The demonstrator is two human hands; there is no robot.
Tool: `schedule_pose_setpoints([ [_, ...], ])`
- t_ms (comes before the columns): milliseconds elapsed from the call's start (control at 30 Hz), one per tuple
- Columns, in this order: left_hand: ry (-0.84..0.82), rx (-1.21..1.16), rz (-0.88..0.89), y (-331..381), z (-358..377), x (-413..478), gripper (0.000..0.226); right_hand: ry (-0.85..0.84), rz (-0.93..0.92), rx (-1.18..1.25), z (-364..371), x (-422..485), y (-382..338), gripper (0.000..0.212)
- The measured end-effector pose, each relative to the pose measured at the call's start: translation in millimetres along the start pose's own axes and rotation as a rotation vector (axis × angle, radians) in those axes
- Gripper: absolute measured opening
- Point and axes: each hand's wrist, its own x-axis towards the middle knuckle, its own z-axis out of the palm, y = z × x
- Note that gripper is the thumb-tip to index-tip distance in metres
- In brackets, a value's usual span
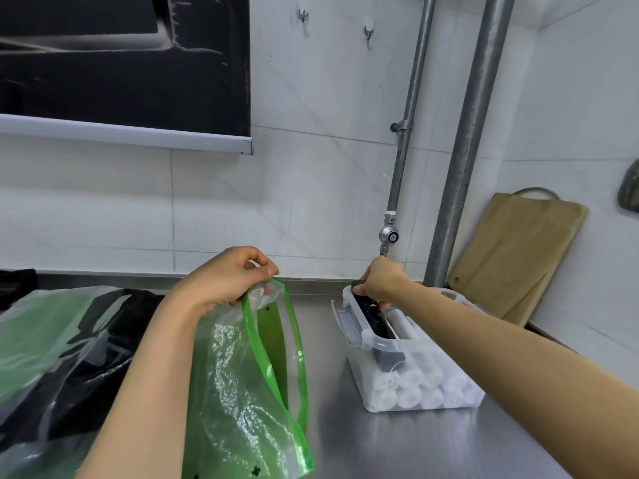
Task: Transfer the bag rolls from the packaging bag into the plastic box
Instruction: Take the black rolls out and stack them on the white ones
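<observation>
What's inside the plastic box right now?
White rolls lie stacked in the box, with one black roll on top, gripped by the right hand. The front rolls and cloudy walls hide those behind, so their number cannot be told.

The far end of the black roll (375, 321) is covered by the right hand (380, 280). The packaging bag (242, 392) is cut off at the near edge. The white rolls (415, 388) are blurred by the plastic box (387, 344) wall. A dark object (629, 191) is cropped at the right.
</observation>
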Motion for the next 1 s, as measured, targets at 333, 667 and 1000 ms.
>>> schedule_pose_setpoints([
  [333,0.003,-0.014,0.002,-1,-1,-1,0.015,-0.057,0.105,-0.035,6,10,7,0.024],
  [667,0.019,-0.007,0.000,0,-3,-2,0.015,0.002,0.130,-0.088,12,13,5,0.032],
  [1000,0.013,0.005,0.007,1,-2,-3,0.016,0.008,0.115,0.013,15,9,12,0.035],
])
